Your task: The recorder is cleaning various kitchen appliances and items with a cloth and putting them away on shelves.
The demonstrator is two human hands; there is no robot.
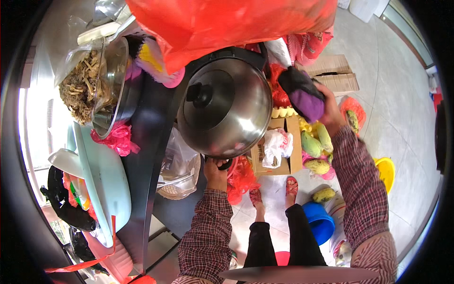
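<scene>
A large metal pot with a domed lid (227, 113) and a black lid knob (200, 95) stands tilted in view before me. My left hand (216, 172) is closed around the pot's black side handle (226, 164). To the right of the pot, my right hand (331, 110) grips a black and purple cloth item (306, 96), slightly blurred; its exact kind cannot be told. Below the cloth lie an open cardboard box (257, 159) with a white plastic bag (278, 147) on it and green-yellow mango-like fruits (312, 143).
A red plastic bag (241, 25) hangs over the pot's far side. On the dark shelf (147, 106) at left are a metal bowl of dried roots (122, 78) and a light blue basin (110, 181). A blue bucket (319, 222) and a yellow basin (386, 174) sit on the floor.
</scene>
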